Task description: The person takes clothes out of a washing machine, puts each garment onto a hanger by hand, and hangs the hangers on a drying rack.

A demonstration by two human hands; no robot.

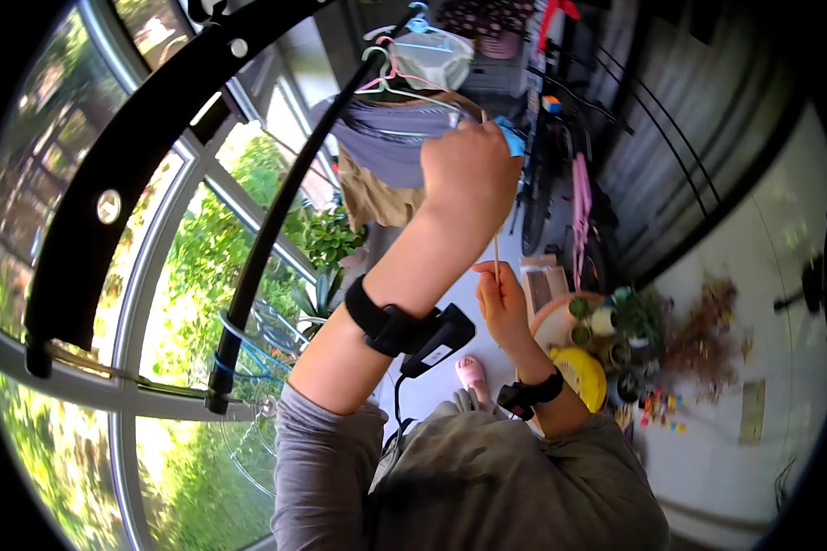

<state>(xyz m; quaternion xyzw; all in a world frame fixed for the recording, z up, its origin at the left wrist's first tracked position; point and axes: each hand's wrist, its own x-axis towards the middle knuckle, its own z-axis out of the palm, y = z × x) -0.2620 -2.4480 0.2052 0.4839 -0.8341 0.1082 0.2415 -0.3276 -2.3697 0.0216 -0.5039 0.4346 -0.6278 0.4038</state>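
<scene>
Both my hands are closed around one thin wooden stick (pixel 496 248). My left hand (pixel 469 170) is raised high in a fist, and the stick's tip pokes out above it. Lower down, my right hand (pixel 504 303) grips the stick near its bottom end. Behind my left hand hang a grey garment (pixel 390 142) and a tan garment (pixel 377 193). A pale green hanger (pixel 377 81) and a pink hanger (pixel 397 66) show above them. Something blue (pixel 510 138) peeks out beside my left fist, too covered to name.
A dark rail (pixel 289 188) slants along the windows at left. A bicycle (pixel 579 211) stands at right, beside a grey curtain (pixel 698 119). Potted plants (pixel 639 317), a yellow round object (pixel 579 376) and a cardboard box (pixel 544 280) sit on the floor.
</scene>
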